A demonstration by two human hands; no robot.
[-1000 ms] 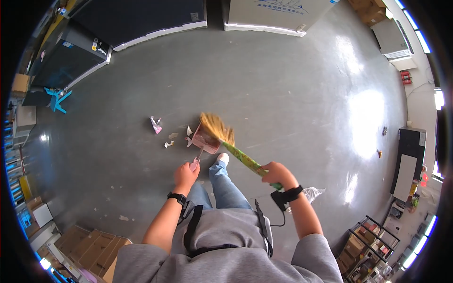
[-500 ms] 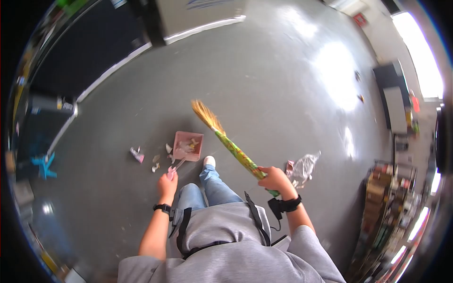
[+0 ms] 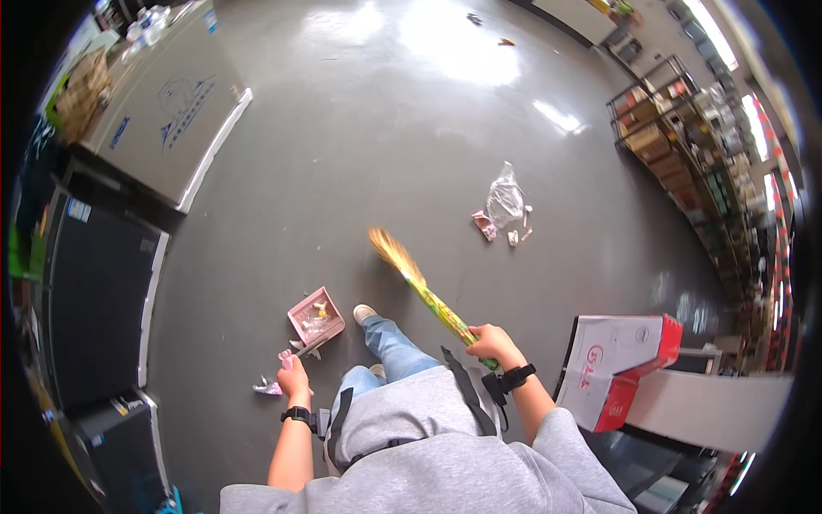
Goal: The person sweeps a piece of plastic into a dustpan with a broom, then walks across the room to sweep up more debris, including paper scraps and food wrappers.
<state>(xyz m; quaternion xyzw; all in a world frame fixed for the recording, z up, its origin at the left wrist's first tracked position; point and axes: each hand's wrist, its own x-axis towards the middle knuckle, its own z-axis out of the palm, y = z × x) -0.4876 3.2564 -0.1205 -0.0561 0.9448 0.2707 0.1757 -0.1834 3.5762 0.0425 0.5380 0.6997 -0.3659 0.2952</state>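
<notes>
My right hand [image 3: 494, 343] is closed around the green patterned handle of a broom [image 3: 438, 310]. Its straw bristles [image 3: 394, 250] point forward and left, raised in front of my foot. In my left hand [image 3: 294, 379] is the pink handle of a dustpan [image 3: 335, 326], low beside my left leg. Crumpled bits of litter lie in the pan, and a whitish scrap [image 3: 312, 349] shows by its near edge. A purple-white wrapper [image 3: 268, 388] rests on the floor near my left hand. Ahead on the right lie a clear plastic bag [image 3: 505, 199], a pink wrapper [image 3: 484, 225] and small scraps.
Dark cabinets [image 3: 98, 300] and a large grey box [image 3: 167, 120] line the left. To the right, a red-and-white carton [image 3: 612, 364] stands by a white surface [image 3: 698, 407]. A loaded shelf rack [image 3: 668, 146] is farther back. Small objects [image 3: 507, 42] lie far off on the grey floor.
My view has turned right, bringing the plastic bag from beside my right hand to ahead of me. The red-and-white carton has come into view. Both hands keep their holds.
</notes>
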